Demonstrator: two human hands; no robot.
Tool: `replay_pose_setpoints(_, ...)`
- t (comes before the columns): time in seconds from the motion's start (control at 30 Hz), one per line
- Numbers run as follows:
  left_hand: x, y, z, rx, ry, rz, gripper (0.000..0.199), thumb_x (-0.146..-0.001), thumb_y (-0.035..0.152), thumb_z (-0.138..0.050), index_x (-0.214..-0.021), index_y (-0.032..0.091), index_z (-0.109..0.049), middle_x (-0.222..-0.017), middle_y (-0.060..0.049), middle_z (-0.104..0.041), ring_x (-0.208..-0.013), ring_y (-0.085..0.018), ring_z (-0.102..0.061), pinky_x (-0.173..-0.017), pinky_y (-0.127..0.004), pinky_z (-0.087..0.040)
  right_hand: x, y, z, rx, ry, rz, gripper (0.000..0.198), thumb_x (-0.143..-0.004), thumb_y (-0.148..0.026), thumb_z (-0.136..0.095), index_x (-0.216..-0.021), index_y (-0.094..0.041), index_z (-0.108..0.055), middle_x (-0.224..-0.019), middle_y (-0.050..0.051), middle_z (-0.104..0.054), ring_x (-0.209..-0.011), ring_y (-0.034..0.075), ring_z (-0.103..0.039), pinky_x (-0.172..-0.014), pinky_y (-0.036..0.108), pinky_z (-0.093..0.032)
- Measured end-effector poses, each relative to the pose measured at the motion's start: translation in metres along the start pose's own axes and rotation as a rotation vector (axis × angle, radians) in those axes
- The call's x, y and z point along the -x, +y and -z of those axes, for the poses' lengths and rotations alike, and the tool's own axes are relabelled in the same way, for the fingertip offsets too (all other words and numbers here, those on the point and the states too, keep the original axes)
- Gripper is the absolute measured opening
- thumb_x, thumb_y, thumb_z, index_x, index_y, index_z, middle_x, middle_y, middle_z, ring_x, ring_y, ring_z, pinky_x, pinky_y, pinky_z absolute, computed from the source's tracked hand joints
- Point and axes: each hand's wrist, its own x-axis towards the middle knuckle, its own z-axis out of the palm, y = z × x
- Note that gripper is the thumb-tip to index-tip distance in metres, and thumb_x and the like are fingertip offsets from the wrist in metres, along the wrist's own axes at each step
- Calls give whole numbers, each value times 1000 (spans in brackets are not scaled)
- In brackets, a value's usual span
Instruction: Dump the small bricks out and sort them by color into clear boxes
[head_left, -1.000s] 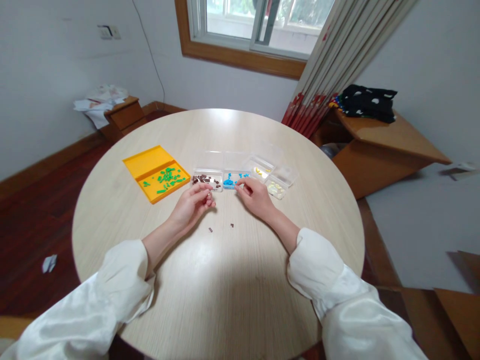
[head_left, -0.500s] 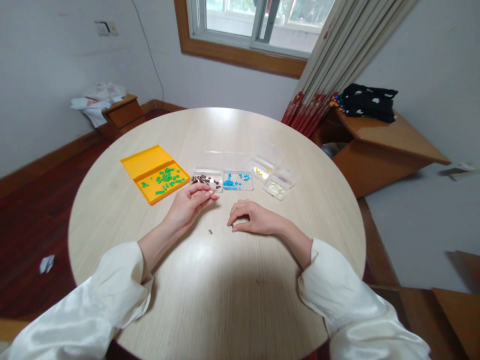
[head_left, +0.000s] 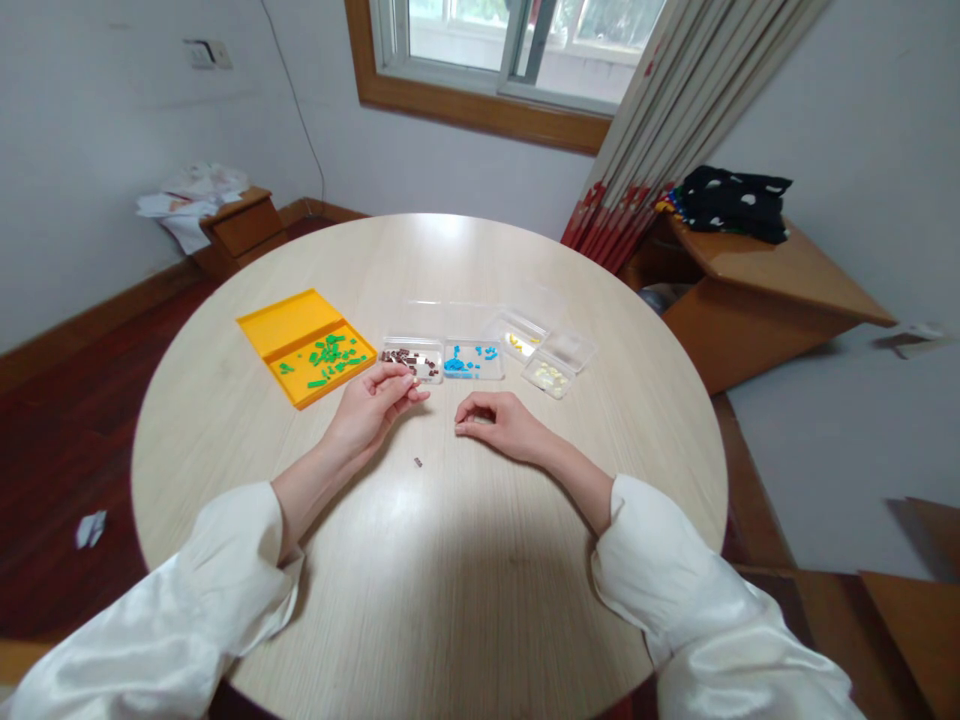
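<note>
Both hands resting on the round pale wooden table (head_left: 450, 600). Left hand (head_left: 371, 410) is palm-up-ish w/ fingertips pinched together, looks like it's got a tiny piece in its grip but too small to tell what. Right hand (head_left: 499, 425) is curled knuckles-up, thumb and forefinger closed, can't tell if anything's in there. The one loose small dark brown brick (head_left: 418, 462) lies on the table btwn the two hands, a bit toward the person, nearer the left hand's wrist side, touching neither. Just beyond the left fingertips sits the clear plastic tray of brown bits (head_left: 412, 358), then the clear tray of blue pieces (head_left: 472, 360) next to it, and the open orange plastic box w/ green pieces (head_left: 307, 345) further left.
</note>
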Motion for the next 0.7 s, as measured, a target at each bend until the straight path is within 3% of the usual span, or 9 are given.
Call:
replay_pose_setpoints(0.2, -3, 5, 1, 22, 24, -26, 15, -62, 13, -76, -71, 12, -64, -66, 2, -63, -59, -7, -62, -68, -20, -54, -4, 0, -9, 69, 160, 78, 10, -78, -25, -64, -75, -16, -67, -70, 1, -66, -62, 10, -56, -61, 23, -44)
replay_pose_setpoints(0.37, -4, 12, 1, 68, 67, -43, 2, -72, 8, -67, -73, 9, -68, -63, 0, -60, -57, -5, -56, -71, -19, -53, -9, 0, -18, 226, 307, 223, 10, -83, -25, -60, -80, -18, -67, -81, 4, -69, -77, 15, -61, -75, 29, -47)
replay_pose_setpoints(0.5, -5, 15, 1, 96, 83, -69, 11, -75, 8, -65, -64, 9, -63, -60, 0, -56, -55, -5, -52, -69, -19, -52, -21, 1, -25, 323, 337, 258, 15, -89, -24, -52, -94, -21, -67, -92, 7, -68, -89, 19, -60, -86, 36, -45)
replay_pose_setpoints(0.7, -8, 16, -1, 192, 123, -73, 32, -84, 20, -61, -55, 14, -48, -52, 4, -45, -46, -5, -42, -52, -17, -45, -44, 2, -31, 427, 364, 262, 36, -91, -21, -48, -127, -21, -54, -113, 11, -64, -107, 23, -53, -97, 43, -37)
